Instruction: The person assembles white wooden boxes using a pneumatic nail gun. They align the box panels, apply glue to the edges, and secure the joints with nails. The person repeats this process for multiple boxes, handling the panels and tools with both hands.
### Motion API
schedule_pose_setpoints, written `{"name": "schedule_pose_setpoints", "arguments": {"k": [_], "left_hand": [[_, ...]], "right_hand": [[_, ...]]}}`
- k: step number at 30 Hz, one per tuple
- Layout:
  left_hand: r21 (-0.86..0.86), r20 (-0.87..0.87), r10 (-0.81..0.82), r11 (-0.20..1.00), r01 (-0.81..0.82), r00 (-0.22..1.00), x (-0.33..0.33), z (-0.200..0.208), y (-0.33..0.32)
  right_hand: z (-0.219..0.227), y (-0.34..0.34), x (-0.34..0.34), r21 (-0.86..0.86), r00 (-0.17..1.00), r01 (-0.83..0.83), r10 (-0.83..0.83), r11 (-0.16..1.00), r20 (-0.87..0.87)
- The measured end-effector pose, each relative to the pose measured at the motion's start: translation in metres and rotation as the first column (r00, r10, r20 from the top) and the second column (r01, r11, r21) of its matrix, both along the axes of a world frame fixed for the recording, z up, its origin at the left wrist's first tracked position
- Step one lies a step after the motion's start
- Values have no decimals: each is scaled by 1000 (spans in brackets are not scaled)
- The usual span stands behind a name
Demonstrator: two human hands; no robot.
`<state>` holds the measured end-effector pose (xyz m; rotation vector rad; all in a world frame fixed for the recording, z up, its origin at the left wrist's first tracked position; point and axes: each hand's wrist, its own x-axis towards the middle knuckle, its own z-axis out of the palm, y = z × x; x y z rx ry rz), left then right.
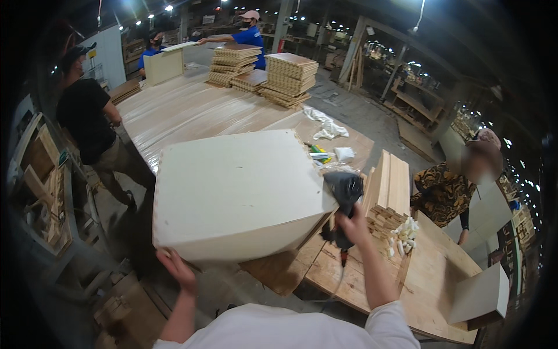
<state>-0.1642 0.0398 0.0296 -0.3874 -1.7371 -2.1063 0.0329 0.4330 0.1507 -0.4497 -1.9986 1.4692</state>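
A large pale wooden box (238,180), perhaps a drawer or cabinet carcass, fills the middle of the view, its broad flat face up and its front side toward me. At its near left corner my left hand (177,270) grips the lower edge, fingers against the wood. My right hand (353,224) is closed round the handle of a black nail gun (346,187), with a red fitting and an air hose at its end. The tool's head is at the box's right edge; whether it touches is hard to tell.
Beyond the box stretches a film-covered table (192,110) with stacked boards (290,75) and a white cloth (326,123). To my right, a bench (430,279) bears wood strips (389,183), white scraps (404,235) and a pale panel piece (482,294). Co-workers stand left, right and far.
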Motion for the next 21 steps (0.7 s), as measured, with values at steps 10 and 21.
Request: {"name": "schedule_pose_setpoints", "arguments": {"k": [10, 21], "left_hand": [[-115, -301, -643, 758, 642, 705, 109, -34, 93], [-329, -285, -712, 701, 633, 641, 113, 33, 146]], "right_hand": [[158, -22, 74, 156, 993, 58, -73, 986, 90], [242, -82, 115, -140, 879, 47, 26, 989, 476]]}}
